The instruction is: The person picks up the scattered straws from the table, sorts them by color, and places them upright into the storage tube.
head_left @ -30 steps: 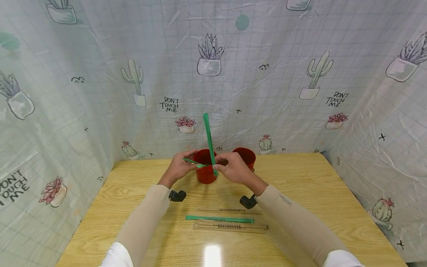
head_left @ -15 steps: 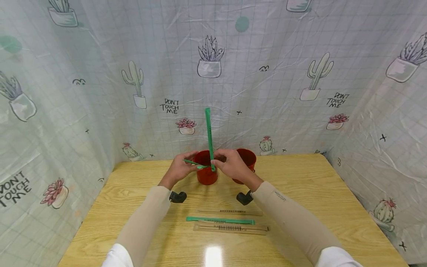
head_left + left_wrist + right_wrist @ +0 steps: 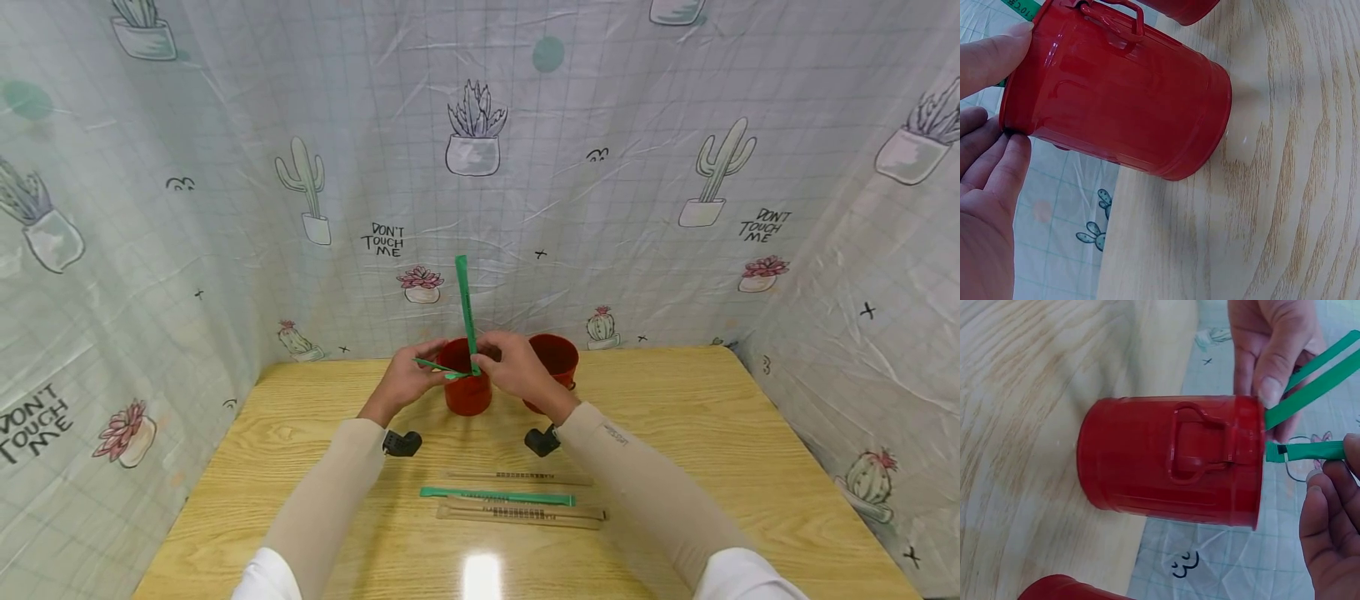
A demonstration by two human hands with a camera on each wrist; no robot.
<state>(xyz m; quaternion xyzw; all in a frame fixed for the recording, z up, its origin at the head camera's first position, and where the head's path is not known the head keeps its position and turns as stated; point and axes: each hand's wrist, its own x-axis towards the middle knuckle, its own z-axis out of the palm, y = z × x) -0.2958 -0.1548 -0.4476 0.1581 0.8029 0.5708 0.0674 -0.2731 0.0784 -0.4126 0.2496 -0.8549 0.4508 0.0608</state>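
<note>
Pinching the upright green stick near its lower end, thumb vs. fingertips, the R hand is at the near side of the L bucket. Stick's top tips slightly L; its bottom end is right by the rim, can't tell if touching. L hand grips the bucket rim btwn thumb & fingers, fingers close together in the L wrist view. Two other green lengths jut out past the same rim next to the L thumb, pointing L in the head view; lower ends hidden. Bucket is red, upright on the wood table, w/ a looped handle on its side. 2nd red bucket stands just R of it, partly behind the R hand & wrist. Nearer the person, approx. mid-table, lie one flat green packet & several brown packets, all running roughly L–R, one brown behind the green, the rest in front & bunched close; print on them, mostly too small to read. Both arms in beige sleeves, a black cam at each wrist. Backdrop: cactus-print sheet, incl. "DON'T TOUCH ME" lettering.
</note>
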